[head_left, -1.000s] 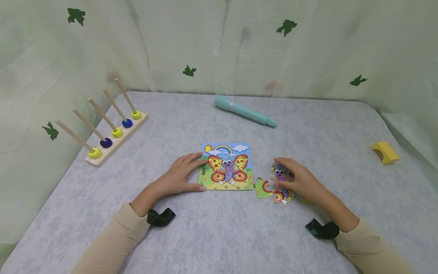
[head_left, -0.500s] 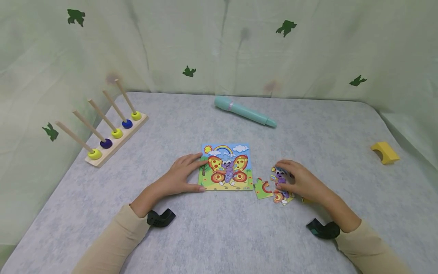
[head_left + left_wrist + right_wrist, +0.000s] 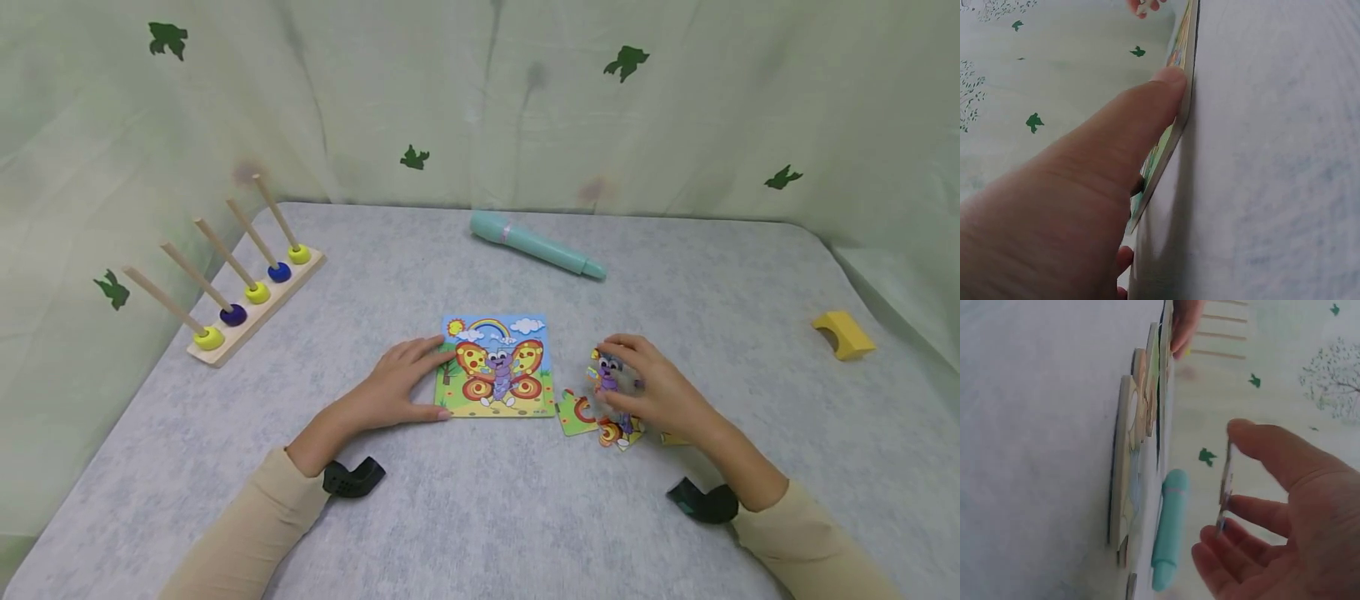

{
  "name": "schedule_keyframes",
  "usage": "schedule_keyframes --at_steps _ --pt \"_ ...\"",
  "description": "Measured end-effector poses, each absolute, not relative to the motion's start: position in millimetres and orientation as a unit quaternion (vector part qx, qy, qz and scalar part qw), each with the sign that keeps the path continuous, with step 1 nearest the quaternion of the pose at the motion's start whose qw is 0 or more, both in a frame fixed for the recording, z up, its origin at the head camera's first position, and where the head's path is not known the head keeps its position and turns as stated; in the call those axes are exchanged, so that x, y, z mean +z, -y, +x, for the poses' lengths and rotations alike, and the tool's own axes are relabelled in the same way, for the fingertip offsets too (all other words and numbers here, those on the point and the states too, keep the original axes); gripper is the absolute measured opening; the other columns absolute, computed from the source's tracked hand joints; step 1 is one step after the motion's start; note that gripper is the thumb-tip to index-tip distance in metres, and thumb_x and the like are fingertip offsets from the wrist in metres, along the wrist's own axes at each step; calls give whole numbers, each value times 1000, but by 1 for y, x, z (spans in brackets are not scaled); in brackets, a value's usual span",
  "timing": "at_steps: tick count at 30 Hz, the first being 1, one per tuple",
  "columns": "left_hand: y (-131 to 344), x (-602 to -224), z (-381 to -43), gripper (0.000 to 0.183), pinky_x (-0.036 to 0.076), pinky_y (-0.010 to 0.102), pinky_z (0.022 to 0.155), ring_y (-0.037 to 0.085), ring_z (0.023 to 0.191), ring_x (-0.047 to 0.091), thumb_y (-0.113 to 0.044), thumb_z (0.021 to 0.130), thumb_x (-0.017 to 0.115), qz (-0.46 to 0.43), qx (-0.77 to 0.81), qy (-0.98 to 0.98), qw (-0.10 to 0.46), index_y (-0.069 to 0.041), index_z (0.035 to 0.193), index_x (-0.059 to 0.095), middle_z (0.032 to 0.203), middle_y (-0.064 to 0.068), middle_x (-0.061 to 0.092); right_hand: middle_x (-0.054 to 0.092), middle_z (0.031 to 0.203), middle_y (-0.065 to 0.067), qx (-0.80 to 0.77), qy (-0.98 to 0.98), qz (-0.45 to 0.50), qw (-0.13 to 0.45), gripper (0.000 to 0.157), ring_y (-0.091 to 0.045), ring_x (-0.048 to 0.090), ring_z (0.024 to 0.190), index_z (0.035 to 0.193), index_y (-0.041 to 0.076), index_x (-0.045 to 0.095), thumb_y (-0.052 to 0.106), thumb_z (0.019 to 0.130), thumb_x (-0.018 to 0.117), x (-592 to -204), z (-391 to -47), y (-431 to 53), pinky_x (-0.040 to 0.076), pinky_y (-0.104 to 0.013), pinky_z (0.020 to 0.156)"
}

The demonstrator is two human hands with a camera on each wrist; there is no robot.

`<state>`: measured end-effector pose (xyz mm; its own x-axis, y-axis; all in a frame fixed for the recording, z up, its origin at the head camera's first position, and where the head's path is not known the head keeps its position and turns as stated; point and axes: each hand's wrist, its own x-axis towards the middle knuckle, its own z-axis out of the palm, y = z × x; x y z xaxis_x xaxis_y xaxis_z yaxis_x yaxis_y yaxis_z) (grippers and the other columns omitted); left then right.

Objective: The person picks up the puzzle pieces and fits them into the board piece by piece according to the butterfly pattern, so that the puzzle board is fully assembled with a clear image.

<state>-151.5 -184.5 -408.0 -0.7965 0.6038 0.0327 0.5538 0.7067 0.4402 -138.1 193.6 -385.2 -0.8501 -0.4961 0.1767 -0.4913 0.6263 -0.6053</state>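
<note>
R hand [image 3: 660,396] pinches a jigsaw pc w/ the purple butterfly face [image 3: 608,372], thumb at its near edge, fingers at the far one; R wrist view has it off the table, roughly level, slight tilt. L hand [image 3: 390,387] lies w/ fingers spread along the L side of the butterfly puzzle board [image 3: 498,371], thumb touching near its near-L corner, not curled round it. Board sits flat mid-table, in front of the person.

Loose pcs just R of board: green wing pc [image 3: 576,414], body-and-feet pc [image 3: 611,432] under the R hand, plus a yellow pc [image 3: 675,439] partly hidden by the R wrist. Can't tell how many are stacked.

To do it well, IMO: light edge pinch, print facing up, no bending of tabs. Lift fully clear of the pcs below before any sideways move, else thin edges may snag & drag them. Mind the wrist near the yellow pc. L hand: gentle press only, so the board doesn't skid.

Teal pen-shaped toy [image 3: 536,243], wooden peg rack [image 3: 258,312] & yellow arch block [image 3: 845,336] are well apart, prob. no obstacle.
</note>
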Motion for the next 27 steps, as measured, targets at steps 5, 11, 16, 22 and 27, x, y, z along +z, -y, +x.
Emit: schedule_keyframes --at_steps 5,11,16,22,27 --pt "181 -406 -149 82 7 48 104 30 131 14 -50 78 62 316 222 -919 76 -12 142 28 146 6 21 37 130 -9 -359 -881 -307 -22 62 -24 39 115 129 3 46 23 77 72 -371 -135 -173 39 -46 88" --pt "178 -405 -148 81 7 46 104 28 131 14 -47 79 61 319 218 -919 80 -9 142 25 145 7 21 36 133 -8 -371 -860 -351 -24 61 -19 39 116 131 4 46 21 78 71 -363 -137 -140 41 -40 88" --pt "178 -406 -148 75 9 49 103 29 131 13 -47 80 61 322 219 -918 79 -17 141 30 145 7 21 35 132 -11 -353 -860 -368 -2 59 -21 39 116 130 3 46 20 79 70 -369 -145 -114 42 -37 86" --pt "178 -406 -148 70 9 50 102 31 131 14 -46 81 59 336 214 -914 74 -17 140 34 145 6 21 36 132 -11 -331 -868 -367 42 57 -24 38 116 130 4 47 24 81 68 -378 -156 -90 42 -38 86" --pt "176 -404 -147 71 9 49 103 27 132 14 -43 82 59 347 213 -910 71 -13 140 33 145 4 25 36 133 -12 -316 -876 -357 69 57 -25 37 118 131 4 46 26 82 66 -388 -166 -79 39 -39 89"
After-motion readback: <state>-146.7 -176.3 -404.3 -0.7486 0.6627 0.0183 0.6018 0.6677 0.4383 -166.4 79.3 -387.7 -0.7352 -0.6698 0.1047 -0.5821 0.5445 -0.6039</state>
